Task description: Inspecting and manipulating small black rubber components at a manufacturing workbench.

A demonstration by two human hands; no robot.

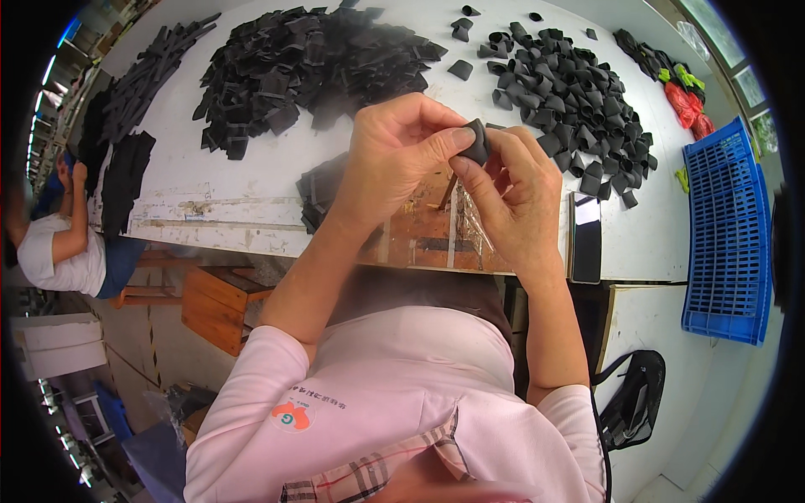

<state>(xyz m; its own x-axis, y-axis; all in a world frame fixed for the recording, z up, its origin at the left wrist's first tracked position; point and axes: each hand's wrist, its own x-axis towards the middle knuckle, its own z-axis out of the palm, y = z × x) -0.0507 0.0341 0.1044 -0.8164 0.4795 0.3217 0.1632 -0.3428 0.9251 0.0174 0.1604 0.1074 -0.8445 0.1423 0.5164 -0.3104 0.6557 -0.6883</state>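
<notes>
Over the table's front edge, my left hand (398,155) pinches a small black curved fabric piece (476,144) between thumb and fingers. My right hand (513,189) grips the same piece from the other side, its thumb below it. Beyond my left hand spreads a large heap of flat black fabric pieces (268,80). To the far right of my hands lies a pile of black pieces rolled into short tubes (570,101). Partly hidden by my left forearm is a small stack of flat black pieces (323,189).
Below my hands is a worn brown board (428,226) set on the white table (180,172). A phone (586,239) lies right of it. A blue plastic crate (728,235) stands at the right edge. Long black strips (159,71) lie far left, near another person (67,243) and a wooden stool (220,308).
</notes>
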